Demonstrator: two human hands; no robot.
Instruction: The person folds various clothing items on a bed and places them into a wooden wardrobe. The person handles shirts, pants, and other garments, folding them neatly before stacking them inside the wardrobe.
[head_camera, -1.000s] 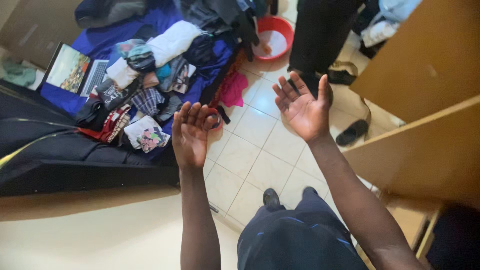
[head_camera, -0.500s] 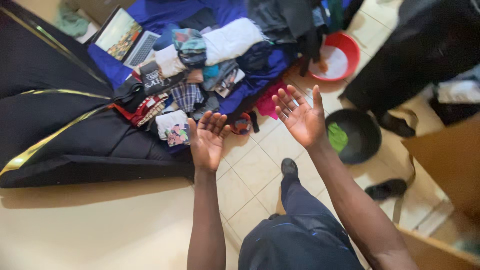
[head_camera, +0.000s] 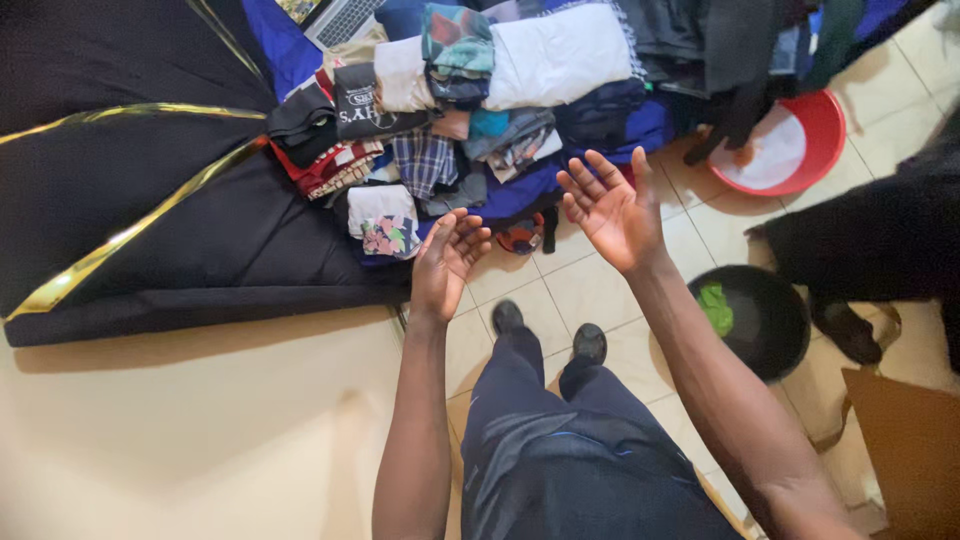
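Both my hands are raised in front of me, palms up and fingers spread, holding nothing. My left hand (head_camera: 447, 263) hovers over the edge of a black mattress (head_camera: 150, 230), close to a small folded floral cloth (head_camera: 383, 228). My right hand (head_camera: 613, 208) is above the tiled floor, near a heap of folded clothes (head_camera: 470, 90) lying on a blue sheet (head_camera: 520, 195). My legs in dark blue trousers (head_camera: 560, 440) and black shoes stand below.
A red basin (head_camera: 800, 150) with white contents sits on the tiles at upper right. A black bowl (head_camera: 765, 320) holds a green cloth. Another person in dark clothing (head_camera: 880, 240) stands at the right. A laptop (head_camera: 335, 15) lies at the top. A brown board (head_camera: 910, 450) is at lower right.
The view has swung left and down, so the clothes heap and red basin shifted right. My hands stayed raised and open; both feet now stand together on the tiles.
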